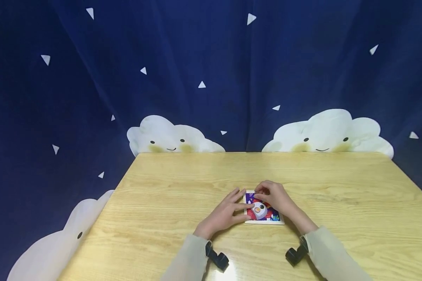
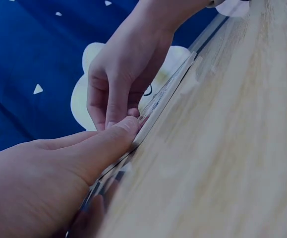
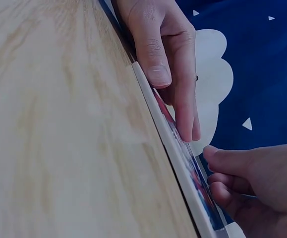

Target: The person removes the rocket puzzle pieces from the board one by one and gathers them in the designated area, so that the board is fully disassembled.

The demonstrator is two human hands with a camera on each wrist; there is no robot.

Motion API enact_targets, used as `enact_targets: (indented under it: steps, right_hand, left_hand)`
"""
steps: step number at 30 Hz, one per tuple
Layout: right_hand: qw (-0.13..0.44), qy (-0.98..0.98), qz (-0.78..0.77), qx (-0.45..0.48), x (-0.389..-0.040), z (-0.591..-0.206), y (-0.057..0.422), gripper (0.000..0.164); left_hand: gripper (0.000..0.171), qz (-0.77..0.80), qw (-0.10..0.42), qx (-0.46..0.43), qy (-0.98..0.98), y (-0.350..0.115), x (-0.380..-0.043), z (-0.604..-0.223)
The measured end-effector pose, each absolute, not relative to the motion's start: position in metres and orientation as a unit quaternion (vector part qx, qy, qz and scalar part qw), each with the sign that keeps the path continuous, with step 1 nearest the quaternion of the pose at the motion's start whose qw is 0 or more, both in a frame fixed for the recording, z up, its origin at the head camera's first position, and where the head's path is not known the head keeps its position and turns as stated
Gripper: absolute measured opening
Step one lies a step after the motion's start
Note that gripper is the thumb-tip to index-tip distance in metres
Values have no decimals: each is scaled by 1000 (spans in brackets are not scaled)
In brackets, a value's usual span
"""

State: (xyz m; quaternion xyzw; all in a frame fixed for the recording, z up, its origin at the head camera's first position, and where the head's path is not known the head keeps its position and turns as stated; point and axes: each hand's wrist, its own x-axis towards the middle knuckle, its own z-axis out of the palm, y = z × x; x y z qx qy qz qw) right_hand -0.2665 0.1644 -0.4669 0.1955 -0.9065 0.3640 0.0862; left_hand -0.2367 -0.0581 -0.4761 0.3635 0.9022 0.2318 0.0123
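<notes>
A small flat picture board point(image 1: 264, 222) lies on the table, with a pale rim around a cartoon with a round white face on purple and red. My left hand point(image 1: 222, 214) rests on its left side, fingers spread and mostly straight across the rim and picture. Over its upper right part, my right hand point(image 1: 275, 198) bends down with curled fingers, the thumb and fingertips close to the surface near the top edge. In the right wrist view, the right thumb point(image 3: 227, 159) and curled fingers point(image 3: 227, 191) are beside the board's far side; I cannot tell whether they pinch anything.
The board lies on a light wooden table point(image 1: 183, 175). A dark blue curtain point(image 1: 211, 50) with white triangles and smiling clouds hangs behind and to the left. Black wrist cameras point(image 1: 218, 260) sit on both forearms at the pale sleeves point(image 1: 188, 259).
</notes>
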Motion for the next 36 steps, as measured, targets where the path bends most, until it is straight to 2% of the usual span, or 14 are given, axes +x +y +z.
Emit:
enact_targets:
  steps: [13, 22, 36]
  right_hand:
    - [16, -902, 378, 206, -272, -468, 163, 17]
    - [8, -904, 370, 216, -273, -468, 161, 15]
    - [-39, -916, 333, 218, -273, -457, 157, 16]
  left_hand:
    - [42, 227, 16, 376, 899, -59, -239, -474]
    - [42, 221, 25, 371, 901, -59, -240, -475]
    - [43, 218, 41, 368, 903, -59, -239, -471]
